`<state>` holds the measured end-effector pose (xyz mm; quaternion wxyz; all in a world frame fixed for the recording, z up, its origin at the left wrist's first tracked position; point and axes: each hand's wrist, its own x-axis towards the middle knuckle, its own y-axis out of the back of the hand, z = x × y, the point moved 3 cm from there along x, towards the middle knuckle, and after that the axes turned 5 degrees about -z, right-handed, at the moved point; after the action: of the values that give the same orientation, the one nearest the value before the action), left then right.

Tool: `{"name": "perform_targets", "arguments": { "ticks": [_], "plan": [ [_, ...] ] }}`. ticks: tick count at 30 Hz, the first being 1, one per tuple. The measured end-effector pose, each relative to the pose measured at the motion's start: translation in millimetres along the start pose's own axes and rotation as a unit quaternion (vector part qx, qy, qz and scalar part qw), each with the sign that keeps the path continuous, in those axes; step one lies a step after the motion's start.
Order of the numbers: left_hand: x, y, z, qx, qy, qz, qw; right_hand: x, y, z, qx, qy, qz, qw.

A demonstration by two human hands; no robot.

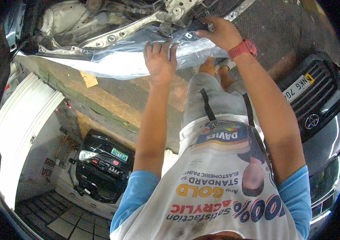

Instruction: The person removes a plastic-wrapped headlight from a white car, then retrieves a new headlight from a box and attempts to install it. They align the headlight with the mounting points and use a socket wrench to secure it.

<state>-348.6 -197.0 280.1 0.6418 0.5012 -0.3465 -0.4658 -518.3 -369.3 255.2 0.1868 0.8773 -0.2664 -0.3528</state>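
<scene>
Plastic film [116, 64] lies under the left hand's [160, 64] loosely spread fingers; the right hand [221, 35] curls farther right, grip unclear. Positioning appears underway; steady support seems needed next.

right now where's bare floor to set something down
Bare floor shows between the plastic sheet and left black car, past a yellow scrap, and right of the red watch, above the grille. Crowded: around left hand and right hand, beside metal frame.

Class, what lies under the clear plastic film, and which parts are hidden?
A white panel shows through the clear plastic film. The left hand covers whatever is directly beneath it. What lies below the white panel cannot be seen.
</scene>
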Motion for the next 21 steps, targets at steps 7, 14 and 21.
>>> {"name": "perform_targets", "arguments": {
  "ticks": [7, 14, 21],
  "plan": [
    [11, 7, 3, -0.013, 0.029, -0.038, 0.999, 20, -14, 20, 0.015, 0.0, -0.038, 0.999],
    [12, 1, 1, -0.028, 0.072, -0.05, 0.996, 20, -16, 23, 0.074, -0.013, -0.05, 0.996],
    [3, -5, 3, -0.027, 0.091, -0.039, 0.995, 21, -16, 23, 0.092, -0.004, -0.057, 0.994]
  ]
}}
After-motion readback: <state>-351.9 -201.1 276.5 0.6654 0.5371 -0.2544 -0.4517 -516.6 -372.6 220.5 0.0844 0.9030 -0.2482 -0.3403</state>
